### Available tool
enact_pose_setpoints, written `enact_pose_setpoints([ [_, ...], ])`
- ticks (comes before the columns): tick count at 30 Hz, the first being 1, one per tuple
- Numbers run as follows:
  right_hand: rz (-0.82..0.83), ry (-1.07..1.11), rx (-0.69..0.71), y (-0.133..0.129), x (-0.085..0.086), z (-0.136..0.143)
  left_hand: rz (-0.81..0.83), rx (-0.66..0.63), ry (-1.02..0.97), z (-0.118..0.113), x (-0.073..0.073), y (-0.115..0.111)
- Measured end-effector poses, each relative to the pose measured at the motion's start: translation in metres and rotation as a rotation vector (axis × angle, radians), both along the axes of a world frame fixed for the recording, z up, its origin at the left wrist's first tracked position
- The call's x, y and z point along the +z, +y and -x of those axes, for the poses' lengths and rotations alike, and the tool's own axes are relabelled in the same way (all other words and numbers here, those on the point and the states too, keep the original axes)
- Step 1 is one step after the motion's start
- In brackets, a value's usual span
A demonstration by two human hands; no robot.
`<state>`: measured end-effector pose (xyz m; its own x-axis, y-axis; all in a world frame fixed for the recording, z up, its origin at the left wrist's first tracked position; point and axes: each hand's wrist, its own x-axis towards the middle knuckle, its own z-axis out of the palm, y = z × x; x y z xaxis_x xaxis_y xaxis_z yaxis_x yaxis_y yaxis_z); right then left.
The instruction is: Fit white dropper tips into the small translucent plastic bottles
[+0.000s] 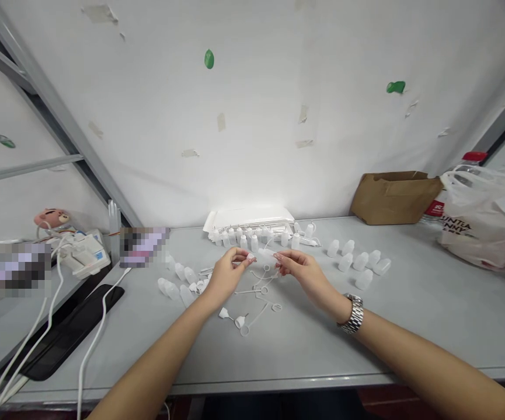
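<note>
The left hand pinches a small white piece; the right hand grips a translucent bottle, both above the table. It seems good to keep these parts in one line, and to press the bottle only lightly.

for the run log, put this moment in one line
left hand: pinching small white piece | right hand: holding pale bottle | to the right: loose bottles | behind: bottle row | between forearms: ringed strips
</note>
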<state>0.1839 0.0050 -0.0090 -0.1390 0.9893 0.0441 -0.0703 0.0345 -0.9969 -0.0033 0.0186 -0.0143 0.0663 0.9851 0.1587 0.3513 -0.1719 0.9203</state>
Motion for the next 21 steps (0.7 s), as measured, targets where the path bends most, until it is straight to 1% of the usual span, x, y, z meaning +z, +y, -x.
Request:
enact_pose_setpoints([
  [2, -0.028, -0.042, 0.009, 0.000, 0.002, 0.000, 0.026, -0.030, -0.152, -0.002, 0.005, -0.002],
  [3, -0.039, -0.057, 0.019, -0.001, 0.004, -0.001, 0.020, -0.042, -0.173, -0.002, 0.007, -0.003],
  [7, -0.082, -0.125, 0.061, -0.003, 0.010, -0.002, -0.015, -0.059, -0.133, -0.002, 0.013, -0.004],
  [10, -0.139, -0.177, 0.111, -0.004, 0.015, -0.005, 0.005, -0.069, -0.156, 0.002, 0.016, -0.004],
  [14, -0.198, -0.227, 0.144, -0.005, 0.017, -0.009, 0.110, -0.079, -0.282, 0.005, 0.017, -0.002],
  [17, -0.267, -0.281, 0.126, -0.006, 0.014, -0.009, 0.225, -0.116, -0.444, 0.003, 0.014, -0.003],
  [19, -0.341, -0.324, 0.092, -0.007, 0.011, -0.008, 0.304, -0.154, -0.576, 0.000, 0.011, -0.004],
  [21, -0.451, -0.385, 0.046, -0.009, 0.007, -0.007, 0.364, -0.163, -0.705, -0.003, 0.009, -0.007],
])
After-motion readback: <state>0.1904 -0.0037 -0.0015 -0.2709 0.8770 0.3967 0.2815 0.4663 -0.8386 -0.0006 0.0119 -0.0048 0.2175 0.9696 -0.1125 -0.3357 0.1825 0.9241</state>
